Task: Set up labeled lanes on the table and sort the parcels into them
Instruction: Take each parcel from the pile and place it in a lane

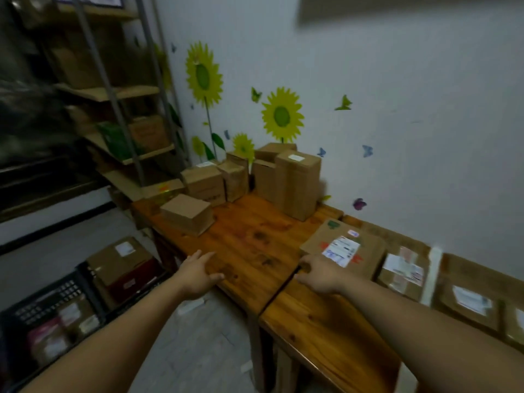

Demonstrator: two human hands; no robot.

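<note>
Two wooden tables (255, 239) stand end to end against the wall. Several plain cardboard parcels (295, 182) are clustered at the far end, with one low box (187, 217) near the left edge. A flat parcel with a printed label (343, 248) lies at the seam, and more labelled parcels (402, 273) run along the right table. My left hand (198, 273) hovers over the table's near left edge, fingers spread and empty. My right hand (317, 276) reaches to the near corner of the labelled flat parcel, fingers loosely bent; whether it touches is unclear.
A black plastic crate (56, 304) of parcels sits on the floor at the left, with a box (119, 262) on top. Metal shelving (122, 109) with boxes stands at the back left. Paper scraps (192, 304) lie on the floor.
</note>
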